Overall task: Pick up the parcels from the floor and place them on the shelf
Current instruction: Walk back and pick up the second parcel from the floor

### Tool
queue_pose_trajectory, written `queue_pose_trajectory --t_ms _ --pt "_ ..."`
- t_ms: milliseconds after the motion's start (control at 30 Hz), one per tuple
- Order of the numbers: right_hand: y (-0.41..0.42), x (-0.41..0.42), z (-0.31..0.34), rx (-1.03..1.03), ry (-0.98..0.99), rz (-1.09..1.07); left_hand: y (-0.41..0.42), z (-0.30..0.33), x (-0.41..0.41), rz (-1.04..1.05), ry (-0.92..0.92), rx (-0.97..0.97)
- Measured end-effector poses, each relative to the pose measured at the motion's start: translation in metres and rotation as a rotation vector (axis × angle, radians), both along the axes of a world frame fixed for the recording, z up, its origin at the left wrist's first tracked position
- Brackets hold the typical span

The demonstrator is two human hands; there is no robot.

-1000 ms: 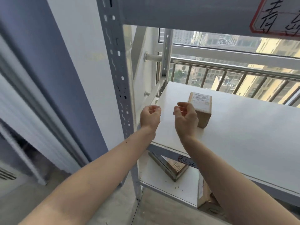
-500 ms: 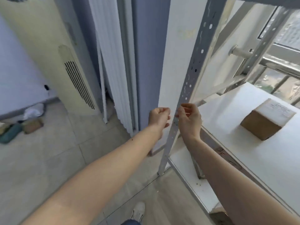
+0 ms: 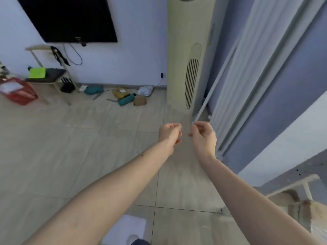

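Several parcels lie on the tiled floor along the far wall: a teal pouch (image 3: 93, 89), a yellow packet (image 3: 122, 92), a second teal one (image 3: 126, 100), a brown one (image 3: 139, 100) and a white one (image 3: 145, 90). My left hand (image 3: 170, 134) and my right hand (image 3: 203, 137) hang side by side at mid-frame, well short of the parcels, fingers loosely curled in and holding nothing. A corner of the metal shelf (image 3: 292, 184) shows at the lower right, with a blurred brown parcel (image 3: 316, 214) on a low level.
A tall cream air conditioner (image 3: 187, 68) stands just right of the parcels, beside a white curtain (image 3: 247, 76). A red basket (image 3: 17, 92) and a small stand (image 3: 51, 75) sit at the left under a wall television (image 3: 70, 18). White paper (image 3: 127, 225) lies by my shoe.
The view has swung left, away from the shelf and the brown box set on it, to the floor and the parcels by the wall. Both hands stay empty and close together.
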State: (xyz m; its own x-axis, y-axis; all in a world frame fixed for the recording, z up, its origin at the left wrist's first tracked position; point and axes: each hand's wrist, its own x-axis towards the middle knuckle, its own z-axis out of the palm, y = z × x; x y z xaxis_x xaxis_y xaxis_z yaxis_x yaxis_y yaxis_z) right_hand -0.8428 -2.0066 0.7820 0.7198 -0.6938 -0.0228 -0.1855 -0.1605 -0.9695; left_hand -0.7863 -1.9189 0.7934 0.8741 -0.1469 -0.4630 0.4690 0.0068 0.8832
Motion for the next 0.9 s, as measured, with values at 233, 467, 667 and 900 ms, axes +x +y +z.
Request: queue_pose_trajectory --t_ms 233,467,667,900 --pt "0.136 0.058 -0.009 0.014 0.038 0.283 0.149 -0.009 0.036 0.255 0.021 0.017" --pt "0.271 0.099 -0.013 0.055 0.086 0.481 0.288 -0.017 0.055 0.417 0.064 -0.015" --pt "0.364 0.129 -0.02 0.057 0.138 0.668 0.383 -0.023 0.066 0.537 0.109 -0.005" --pt "0.457 0.172 -0.037 0.059 0.198 0.876 0.473 -0.038 0.088 0.745 0.145 -0.036"
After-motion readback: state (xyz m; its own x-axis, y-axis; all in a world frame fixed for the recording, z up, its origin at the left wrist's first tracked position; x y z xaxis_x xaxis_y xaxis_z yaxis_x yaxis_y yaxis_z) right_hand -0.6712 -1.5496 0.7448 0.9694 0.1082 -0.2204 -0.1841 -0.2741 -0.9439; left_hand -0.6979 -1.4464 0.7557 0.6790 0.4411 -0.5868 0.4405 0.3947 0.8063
